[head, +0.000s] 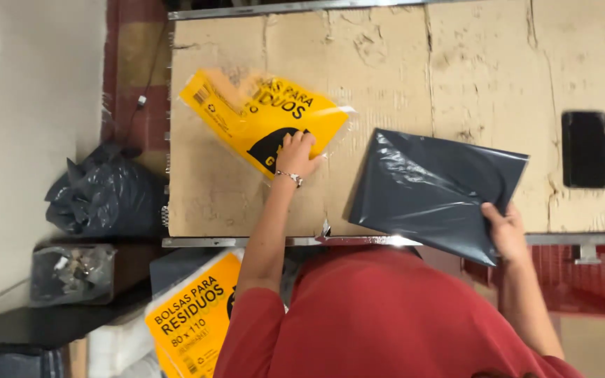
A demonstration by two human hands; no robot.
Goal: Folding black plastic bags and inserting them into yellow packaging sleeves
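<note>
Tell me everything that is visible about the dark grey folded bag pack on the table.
The dark grey pack is a flat, folded stack of glossy plastic film, roughly rectangular, with wrinkles that catch the light. It lies tilted on the cardboard-covered table, and its near corner hangs past the metal front edge. The right hand grips that near right corner, thumb on top. Nothing else touches it; the yellow pack under the left hand lies apart, to its left.

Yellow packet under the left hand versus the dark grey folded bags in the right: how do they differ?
The yellow packet is bright, printed and lies flat on the cardboard-covered table, pressed by the left hand. The dark grey bags are plain, larger, and overhang the table's near edge, gripped at a corner by the right hand. Both are glossy plastic.
</note>
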